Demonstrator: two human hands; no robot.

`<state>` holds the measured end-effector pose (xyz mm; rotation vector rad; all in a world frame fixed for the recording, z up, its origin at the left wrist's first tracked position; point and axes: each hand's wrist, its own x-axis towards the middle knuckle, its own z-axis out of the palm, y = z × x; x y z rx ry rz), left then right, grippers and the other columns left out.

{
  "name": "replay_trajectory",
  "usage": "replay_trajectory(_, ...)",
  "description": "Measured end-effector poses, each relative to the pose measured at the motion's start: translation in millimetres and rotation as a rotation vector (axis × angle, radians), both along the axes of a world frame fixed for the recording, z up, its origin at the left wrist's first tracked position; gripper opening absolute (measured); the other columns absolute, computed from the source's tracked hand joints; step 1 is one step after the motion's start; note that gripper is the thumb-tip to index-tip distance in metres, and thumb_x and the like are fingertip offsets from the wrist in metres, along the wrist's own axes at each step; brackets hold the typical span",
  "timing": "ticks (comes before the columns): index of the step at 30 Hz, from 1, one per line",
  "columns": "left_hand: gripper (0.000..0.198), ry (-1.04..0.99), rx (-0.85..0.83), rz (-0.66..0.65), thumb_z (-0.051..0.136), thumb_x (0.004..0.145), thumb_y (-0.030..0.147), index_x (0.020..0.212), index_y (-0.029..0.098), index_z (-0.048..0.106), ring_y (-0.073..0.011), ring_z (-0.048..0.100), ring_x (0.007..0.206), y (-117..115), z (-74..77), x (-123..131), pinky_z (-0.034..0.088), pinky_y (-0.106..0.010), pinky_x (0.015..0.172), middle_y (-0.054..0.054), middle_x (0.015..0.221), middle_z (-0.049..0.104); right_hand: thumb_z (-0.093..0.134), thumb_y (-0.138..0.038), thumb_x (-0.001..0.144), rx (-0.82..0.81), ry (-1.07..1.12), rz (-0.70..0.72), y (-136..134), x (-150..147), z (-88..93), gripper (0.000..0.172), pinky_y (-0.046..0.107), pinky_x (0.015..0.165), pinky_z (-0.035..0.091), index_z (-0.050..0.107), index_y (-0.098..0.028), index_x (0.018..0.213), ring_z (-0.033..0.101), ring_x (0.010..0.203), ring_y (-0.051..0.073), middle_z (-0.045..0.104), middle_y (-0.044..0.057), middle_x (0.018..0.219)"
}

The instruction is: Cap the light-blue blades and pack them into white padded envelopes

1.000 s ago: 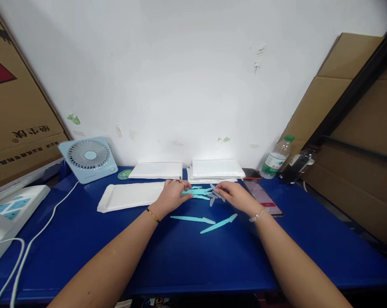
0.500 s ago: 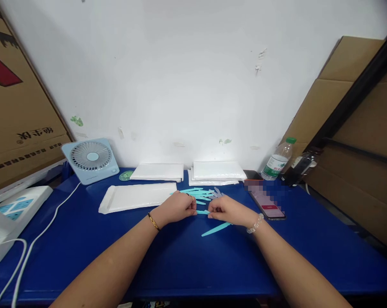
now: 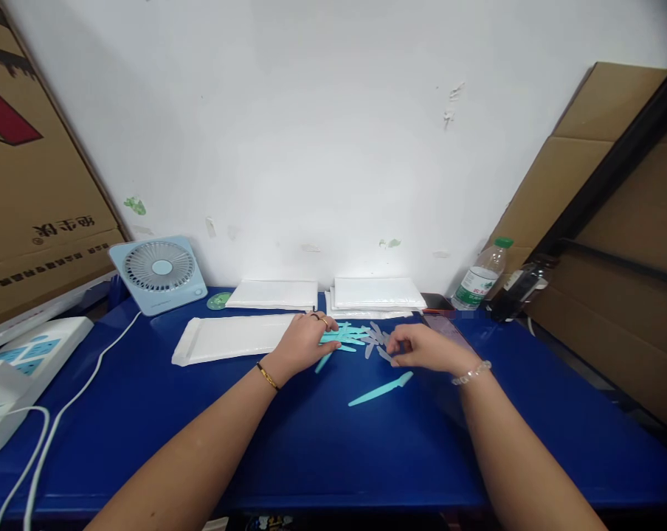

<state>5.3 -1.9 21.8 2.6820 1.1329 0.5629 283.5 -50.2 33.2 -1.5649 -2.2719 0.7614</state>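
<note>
Several teal eyebrow razors [image 3: 347, 334] lie crossed in a loose pile. My left hand [image 3: 305, 341] is at the pile's left side, its thumb and fingers closing around a teal razor; the grip is partly hidden. Another teal stick [image 3: 323, 362] sticks out below that hand. Small translucent caps [image 3: 374, 337] are scattered just right of the pile. Over their right edge, my right hand [image 3: 416, 348] has curled fingers, with thumb and fingertips at one translucent cap [image 3: 384, 355]. One teal razor [image 3: 378, 390] lies alone on the table, nearer to me.
White padded packets [image 3: 378, 293] are stacked along the wall, and a long white packet [image 3: 234, 338] lies left of my hand. A blue fan [image 3: 161, 273], a power strip [image 3: 29, 361] with cables, a phone [image 3: 447, 324], a water bottle [image 3: 480, 276] and a dark bottle [image 3: 519, 291] stand around the blue table [image 3: 333, 457].
My hands, which met at one teal piece, have moved apart. The left went back and left to the pile; the right went right to the caps, uncovering the lone razor's end.
</note>
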Motion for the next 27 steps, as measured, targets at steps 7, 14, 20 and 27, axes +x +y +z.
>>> replay_trajectory(7, 0.029, 0.053, -0.059, -0.214, 0.054, 0.085, 0.048, 0.095, 0.022, 0.062, -0.0190, 0.059, 0.092, -23.8, -0.8, 12.9, 0.038, -0.031, 0.079, -0.002, 0.096, 0.067, 0.074, -0.022, 0.061, -0.138, -0.168, 0.178, -5.5, -6.3, 0.5, 0.010, 0.023, 0.053, 0.037, 0.066, -0.018, 0.066, 0.052, 0.061, 0.013, 0.060, 0.000, 0.072)
replay_trajectory(14, 0.026, 0.179, 0.030, -0.242, 0.040, 0.094, 0.035, 0.088, 0.020, 0.060, -0.0181, 0.060, 0.078, -33.5, -3.5, 20.8, 0.038, -0.030, 0.071, -0.003, 0.082, 0.065, 0.058, -0.027, 0.078, -0.084, 0.075, 0.145, -9.6, -28.7, 3.1, 0.010, 0.022, 0.053, 0.038, 0.062, -0.018, 0.078, 0.050, 0.056, 0.011, 0.059, -0.001, 0.064)
replay_trajectory(20, 0.028, 0.147, -0.001, -0.030, 0.034, 0.094, 0.030, 0.081, 0.018, 0.055, -0.0181, 0.058, 0.072, -15.4, 0.3, 6.7, 0.038, -0.028, 0.062, -0.005, 0.080, 0.061, 0.057, -0.036, 0.080, 0.036, 0.167, -0.078, 0.6, -14.0, 0.3, 0.020, 0.024, 0.057, 0.042, 0.060, -0.016, 0.081, 0.054, 0.061, 0.013, 0.061, 0.002, 0.069)
replay_trajectory(27, 0.033, -0.028, -0.180, 0.001, 0.026, 0.095, 0.034, 0.080, 0.019, 0.051, -0.0160, 0.055, 0.070, -7.1, 3.7, -2.3, 0.038, -0.026, 0.062, -0.002, 0.077, 0.060, 0.057, -0.034, 0.080, 0.161, 0.027, -0.065, 0.6, -15.1, -2.2, 0.018, 0.024, 0.056, 0.039, 0.064, -0.018, 0.082, 0.053, 0.061, 0.013, 0.061, 0.001, 0.071)
